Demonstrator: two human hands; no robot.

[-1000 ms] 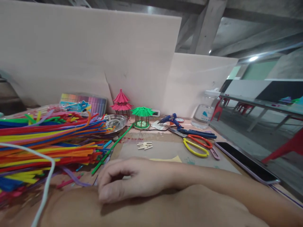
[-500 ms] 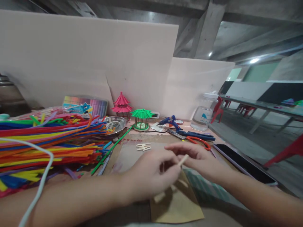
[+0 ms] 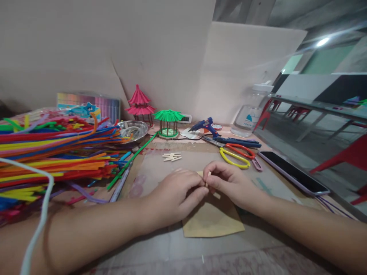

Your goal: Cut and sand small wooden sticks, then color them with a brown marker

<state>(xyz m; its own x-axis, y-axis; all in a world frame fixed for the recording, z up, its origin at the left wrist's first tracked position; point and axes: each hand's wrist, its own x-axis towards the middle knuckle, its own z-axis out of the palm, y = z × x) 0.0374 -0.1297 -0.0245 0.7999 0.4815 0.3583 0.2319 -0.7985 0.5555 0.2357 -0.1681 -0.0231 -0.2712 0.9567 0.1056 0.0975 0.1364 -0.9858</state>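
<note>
My left hand [image 3: 186, 193] and my right hand [image 3: 229, 183] meet over a tan sheet of paper [image 3: 212, 223] that looks like sandpaper. Both are closed in a pinch, fingertips touching. A short pale wooden stick [image 3: 209, 174] pokes up at the right fingertips; the rest of it is hidden by the fingers, and the left fingers press against its lower part. Beyond my left hand lies a small pile of similar short sticks [image 3: 172, 156] on the grey work mat [image 3: 151, 168].
Bundles of colourful pipe cleaners [image 3: 57, 141] fill the left side, with a white cable [image 3: 46, 198] in front. Green-roofed [image 3: 169, 122] and pink-roofed model pavilions [image 3: 139, 103] stand behind. Glue gun [image 3: 205, 126], scissors [image 3: 235, 152], phone [image 3: 292, 172] and bottle [image 3: 249, 114] are to the right.
My head view has tilted downward. The right fingers have drawn in to meet the left ones at the stick, which stuck out more plainly before. The yellow scissor handle now shows.
</note>
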